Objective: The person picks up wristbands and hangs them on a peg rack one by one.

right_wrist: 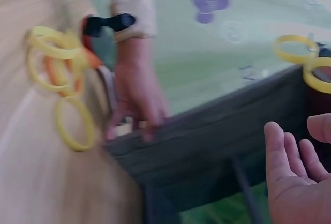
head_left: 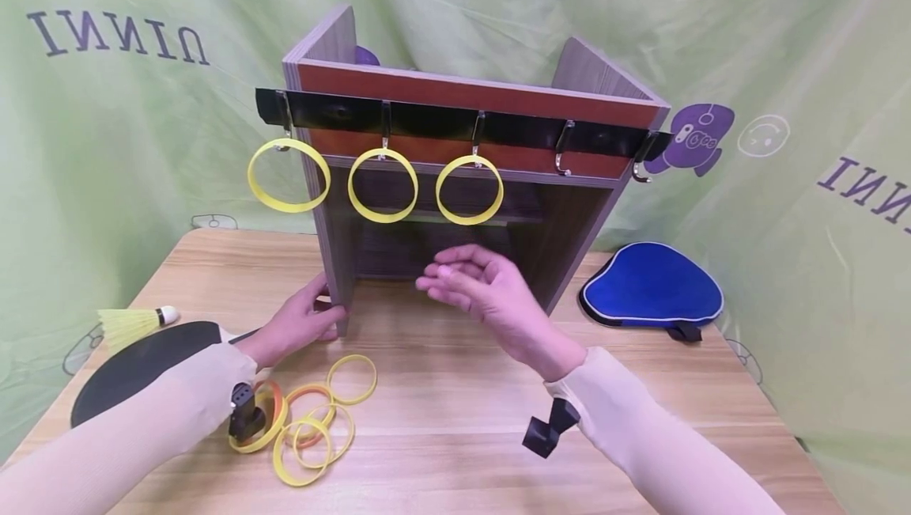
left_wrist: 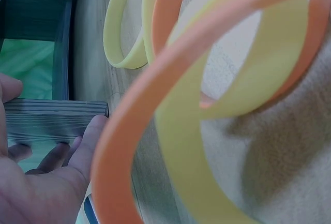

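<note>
A wooden shelf unit (head_left: 580,222) stands on the table, with a black hook rail (head_left: 427,121) across its red-brown top board. Yellow rings hang from three hooks: a left ring (head_left: 285,207), a middle ring (head_left: 382,219) and a right ring (head_left: 468,221). The two hooks farther right, one a silver hook (head_left: 562,160), carry no ring. My left hand (head_left: 302,319) grips the lower end of the unit's left side panel (left_wrist: 57,107), thumb and fingers on opposite faces. In front of the unit, my right hand (head_left: 491,293) hovers below the right ring, holding nothing.
Several loose yellow and orange rings (head_left: 299,482) lie by my left wrist. A black paddle (head_left: 142,369) and a yellow shuttlecock (head_left: 135,327) are at the left. At the right lies a blue paddle case (head_left: 651,285). A green curtain (head_left: 178,119) surrounds the table (head_left: 455,436).
</note>
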Action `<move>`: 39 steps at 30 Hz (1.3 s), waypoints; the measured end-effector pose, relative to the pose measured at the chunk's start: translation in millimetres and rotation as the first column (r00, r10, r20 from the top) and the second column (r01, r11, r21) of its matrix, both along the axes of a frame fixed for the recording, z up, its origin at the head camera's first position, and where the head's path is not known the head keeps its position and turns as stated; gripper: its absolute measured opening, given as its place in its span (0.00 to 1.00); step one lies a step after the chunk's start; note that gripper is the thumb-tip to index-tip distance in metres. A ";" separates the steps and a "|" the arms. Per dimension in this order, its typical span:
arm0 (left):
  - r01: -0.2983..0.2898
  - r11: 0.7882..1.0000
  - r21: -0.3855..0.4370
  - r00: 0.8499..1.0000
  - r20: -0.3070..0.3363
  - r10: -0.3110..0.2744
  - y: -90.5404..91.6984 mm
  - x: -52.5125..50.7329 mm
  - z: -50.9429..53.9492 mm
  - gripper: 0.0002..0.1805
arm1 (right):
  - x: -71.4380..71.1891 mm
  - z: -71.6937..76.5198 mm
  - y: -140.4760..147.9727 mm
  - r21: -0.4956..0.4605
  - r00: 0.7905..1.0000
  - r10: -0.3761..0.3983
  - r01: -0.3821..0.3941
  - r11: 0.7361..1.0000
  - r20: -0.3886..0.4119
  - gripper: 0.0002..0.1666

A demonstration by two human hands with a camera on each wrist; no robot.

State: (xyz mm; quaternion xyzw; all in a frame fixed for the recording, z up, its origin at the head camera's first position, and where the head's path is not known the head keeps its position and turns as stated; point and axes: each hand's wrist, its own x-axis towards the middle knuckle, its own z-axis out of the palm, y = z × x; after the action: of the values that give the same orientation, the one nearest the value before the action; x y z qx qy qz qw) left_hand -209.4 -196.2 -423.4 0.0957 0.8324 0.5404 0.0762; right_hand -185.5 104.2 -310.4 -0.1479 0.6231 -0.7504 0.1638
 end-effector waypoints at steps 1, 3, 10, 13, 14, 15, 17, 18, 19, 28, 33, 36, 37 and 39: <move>0.001 1.000 -0.002 1.000 0.001 -0.001 0.0 -0.3 -0.4 0.36 | 0.7 -5.3 -3.3 0.038 1.000 0.023 -0.022 0.999 -0.005 0.19; 0.003 1.000 -0.004 1.000 0.003 -0.003 -0.1 -0.7 -1.4 0.36 | 3.1 -17.1 -10.1 0.117 0.997 0.074 -0.072 0.990 -0.010 0.20; -0.012 1.000 0.015 1.000 0.007 0.012 -0.5 0.1 -2.2 0.35 | 15.4 -58.7 -38.9 0.243 0.961 0.264 -0.276 0.930 0.079 0.19; -0.015 1.000 0.018 1.000 0.001 0.015 -0.5 0.2 -1.8 0.34 | 21.9 -72.9 -52.1 0.256 0.944 0.305 -0.328 0.909 0.126 0.18; -0.014 1.000 0.015 1.000 -0.001 0.014 -0.5 0.1 -1.7 0.34 | 24.2 -77.0 -56.2 0.264 0.941 0.309 -0.336 0.904 0.139 0.17; -0.014 1.000 0.016 1.000 -0.002 0.014 -0.6 0.0 -1.6 0.34 | 26.5 -80.8 -60.0 0.273 0.937 0.319 -0.348 0.897 0.144 0.16; -0.014 1.000 0.017 1.000 -0.001 0.014 -0.6 0.0 -1.2 0.35 | 31.4 -87.5 -67.3 0.284 0.931 0.333 -0.364 0.887 0.153 0.15; -0.015 1.000 0.017 1.000 -0.001 0.015 -0.7 0.1 -1.0 0.35 | 33.9 -89.7 -70.3 0.295 0.928 0.339 -0.371 0.881 0.153 0.15; -0.015 1.000 0.018 1.000 0.001 0.015 -0.7 0.1 -0.8 0.35 | 36.2 -91.9 -73.1 0.310 0.926 0.347 -0.377 0.873 0.149 0.14; -0.024 1.000 0.009 1.000 -0.008 0.024 0.6 1.3 0.5 0.34 | 49.7 -100.9 -89.3 0.391 0.923 0.372 -0.380 0.838 0.098 0.10; -0.027 1.000 0.011 1.000 -0.007 0.027 1.0 1.2 0.5 0.33 | 53.1 -102.1 -94.9 0.475 0.905 0.425 -0.389 0.789 0.036 0.10; -0.028 1.000 0.012 1.000 -0.009 0.028 1.1 0.6 -0.4 0.33 | 55.4 -102.4 -96.9 0.510 0.893 0.450 -0.396 0.763 0.020 0.09; -0.028 1.000 0.015 1.000 -0.009 0.028 1.1 0.3 -0.7 0.34 | 56.3 -102.4 -97.2 0.529 0.889 0.459 -0.395 0.751 0.013 0.08; -0.026 1.000 0.016 1.000 -0.011 0.026 1.3 -0.2 -1.2 0.34 | 57.7 -102.3 -97.5 0.555 0.884 0.467 -0.390 0.735 0.004 0.07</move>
State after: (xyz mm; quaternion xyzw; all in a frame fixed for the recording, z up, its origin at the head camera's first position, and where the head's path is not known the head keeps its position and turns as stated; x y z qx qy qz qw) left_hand -209.5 -195.0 -424.6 0.0884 0.8296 0.5476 0.0640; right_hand -127.8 6.7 -412.7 -0.2858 0.7671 -0.4737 0.3247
